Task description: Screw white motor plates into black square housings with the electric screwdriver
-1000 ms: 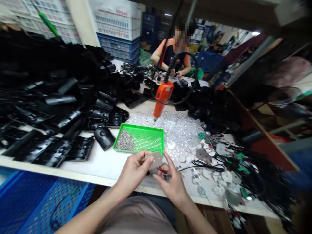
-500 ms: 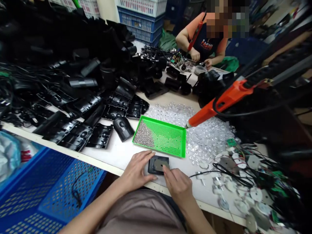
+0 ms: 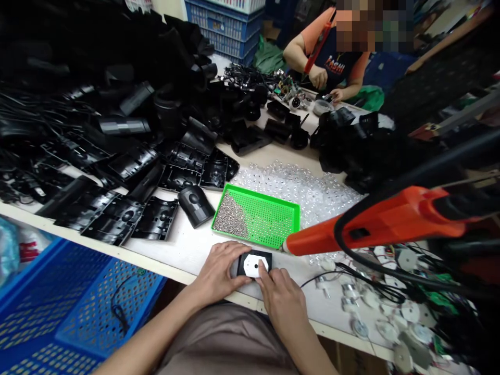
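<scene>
A small black square housing (image 3: 254, 264) with a pale disc set in it lies on the white bench near the front edge. My left hand (image 3: 219, 271) lies spread beside it, fingers holding its left side. My right hand (image 3: 279, 294) rests just right of it, the index finger pressing down on the pale disc. An orange electric screwdriver (image 3: 375, 224) hangs on its cable close to the camera, its tip just right of the housing. Directly behind the housing sits a green perforated tray (image 3: 273, 219) with a heap of small screws (image 3: 230, 216) in it.
Black plastic shells (image 3: 117, 156) cover the bench's left side and back. Clear lenses (image 3: 304, 187) are heaped behind the tray; round boards with wires (image 3: 375, 302) lie right. A blue crate (image 3: 70, 307) stands below left. Another person (image 3: 332, 62) works at the far end.
The pale disc went from held in both hands down into the black housing on the bench. The orange screwdriver swung closer and lower across the right of the view.
</scene>
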The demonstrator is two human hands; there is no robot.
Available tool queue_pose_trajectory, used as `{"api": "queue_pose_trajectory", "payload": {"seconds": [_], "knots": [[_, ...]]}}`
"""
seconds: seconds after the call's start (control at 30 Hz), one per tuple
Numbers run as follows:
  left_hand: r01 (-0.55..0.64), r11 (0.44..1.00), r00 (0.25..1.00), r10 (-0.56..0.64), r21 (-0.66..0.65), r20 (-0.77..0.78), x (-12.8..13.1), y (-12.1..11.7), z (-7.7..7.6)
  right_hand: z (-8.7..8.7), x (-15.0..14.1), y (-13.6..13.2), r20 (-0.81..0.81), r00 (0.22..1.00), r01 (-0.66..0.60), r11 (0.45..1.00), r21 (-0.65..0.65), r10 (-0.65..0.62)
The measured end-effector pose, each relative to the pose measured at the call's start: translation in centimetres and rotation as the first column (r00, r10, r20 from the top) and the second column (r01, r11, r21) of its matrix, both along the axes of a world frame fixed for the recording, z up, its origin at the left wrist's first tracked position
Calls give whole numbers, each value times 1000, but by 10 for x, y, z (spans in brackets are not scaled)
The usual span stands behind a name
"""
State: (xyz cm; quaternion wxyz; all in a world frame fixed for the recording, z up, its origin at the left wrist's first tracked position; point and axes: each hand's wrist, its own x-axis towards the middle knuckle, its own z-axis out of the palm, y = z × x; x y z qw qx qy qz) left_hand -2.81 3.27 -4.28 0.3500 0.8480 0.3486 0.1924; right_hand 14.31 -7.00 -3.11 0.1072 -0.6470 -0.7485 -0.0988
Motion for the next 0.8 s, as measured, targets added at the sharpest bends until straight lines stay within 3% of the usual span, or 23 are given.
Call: {"api": "queue_pose_trajectory", "payload": {"seconds": [0.2,0.4,0.63,0.8], "knots": [[-22,999,999,23,-50,22,1,-2,2,-2,-6,-4,-49,996,75,997,-10,-75],[-275,960,962,274,-48,-13,23,-14,-9,-5,-4,-4,-84,992,87,994,-61,-92],[-271,961,960,266,-48,-83,30,-11,-6,2,-8,-1,-136,983,108,990,-95,-120],[-252,968,964,250,-7,-93,30,-15,-5,7,-3,-10,-257,961,94,995,-26,-98]]}}
